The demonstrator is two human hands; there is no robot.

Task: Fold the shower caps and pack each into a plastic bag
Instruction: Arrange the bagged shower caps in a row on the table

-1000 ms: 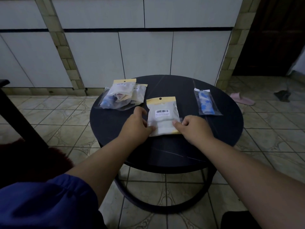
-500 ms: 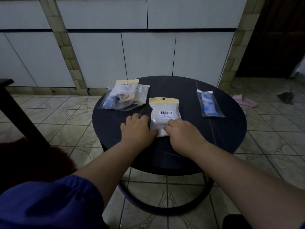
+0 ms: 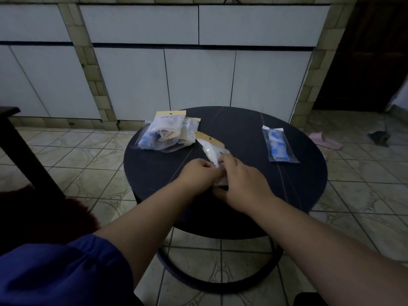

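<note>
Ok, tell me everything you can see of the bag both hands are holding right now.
The held bag is a clear plastic pouch with a tan header strip bearing a hang hole, and something white inside. It is tilted, header pointing up and away to the left, above the round dark table. The left hand and right hand grip its near end, covering that part. Whether it touches the table is unclear.

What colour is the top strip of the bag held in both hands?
Pale yellow; the strip shows in the head view, on the bag.
</note>
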